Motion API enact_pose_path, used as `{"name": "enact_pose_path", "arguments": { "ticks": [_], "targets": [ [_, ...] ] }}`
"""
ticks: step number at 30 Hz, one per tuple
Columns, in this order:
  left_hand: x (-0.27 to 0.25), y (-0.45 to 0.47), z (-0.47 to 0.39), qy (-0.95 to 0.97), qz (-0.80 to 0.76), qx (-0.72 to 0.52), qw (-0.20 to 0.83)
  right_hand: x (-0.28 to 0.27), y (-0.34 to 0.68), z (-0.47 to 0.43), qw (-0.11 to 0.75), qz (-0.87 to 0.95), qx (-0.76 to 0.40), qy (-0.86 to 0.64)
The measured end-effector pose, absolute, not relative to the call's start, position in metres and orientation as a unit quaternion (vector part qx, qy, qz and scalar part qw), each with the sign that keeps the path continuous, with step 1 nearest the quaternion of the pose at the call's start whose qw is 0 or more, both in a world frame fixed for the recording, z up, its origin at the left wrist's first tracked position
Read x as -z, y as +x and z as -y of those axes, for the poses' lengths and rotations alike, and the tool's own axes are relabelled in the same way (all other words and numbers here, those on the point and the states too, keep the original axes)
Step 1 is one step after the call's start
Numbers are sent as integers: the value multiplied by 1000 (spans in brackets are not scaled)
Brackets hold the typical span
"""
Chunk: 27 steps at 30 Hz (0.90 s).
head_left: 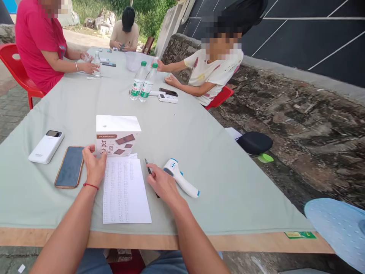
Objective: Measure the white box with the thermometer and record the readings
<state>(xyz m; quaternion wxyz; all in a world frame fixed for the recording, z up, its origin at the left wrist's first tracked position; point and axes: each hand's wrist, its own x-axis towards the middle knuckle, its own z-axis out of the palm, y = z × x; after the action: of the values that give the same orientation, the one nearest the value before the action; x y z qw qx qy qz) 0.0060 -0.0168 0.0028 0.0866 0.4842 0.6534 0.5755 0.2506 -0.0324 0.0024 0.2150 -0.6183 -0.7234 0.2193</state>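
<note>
Forearms (pixel 67 228) nearest; pen (pixel 148 167) under right grip (pixel 163 183), pinch unclear; left grip (pixel 95 166) spread at box (pixel 118 125).

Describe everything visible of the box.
The box looks like card: a white top with a small mark, and a front with a brown "NutriMotion" band, sideways "Su-per Meal" lettering and pictures of brown bars. It stands on the table, seemingly shut, at the far end of the paper. The left grip appears to touch its lower left front corner.
</note>
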Motion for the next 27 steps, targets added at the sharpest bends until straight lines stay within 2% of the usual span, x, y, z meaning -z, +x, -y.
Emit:
{"name": "enact_pose_path", "arguments": {
  "ticks": [2, 5, 9, 13, 19, 27],
  "targets": [
    [-11, 12, 25, 505, -666, -546, 53, 5, 255, 33, 328, 684, -272, -593],
    [-23, 21, 39, 632, -627, -445, 101, 11, 256, 33, 457, 594, -362, -555],
    [-28, 29, 48, 769, -575, -229, 161, 11, 247, 35, 523, 534, -472, -467],
    [-22, 35, 50, 810, -541, -148, 172, 11, 238, 41, 558, 511, -471, -453],
    [-14, 41, 51, 808, -549, -131, 171, 10, 230, 50, 553, 491, -521, -426],
    [-12, 41, 51, 802, -550, -154, 174, 14, 217, 55, 428, 520, -499, -545]
  ]
}}
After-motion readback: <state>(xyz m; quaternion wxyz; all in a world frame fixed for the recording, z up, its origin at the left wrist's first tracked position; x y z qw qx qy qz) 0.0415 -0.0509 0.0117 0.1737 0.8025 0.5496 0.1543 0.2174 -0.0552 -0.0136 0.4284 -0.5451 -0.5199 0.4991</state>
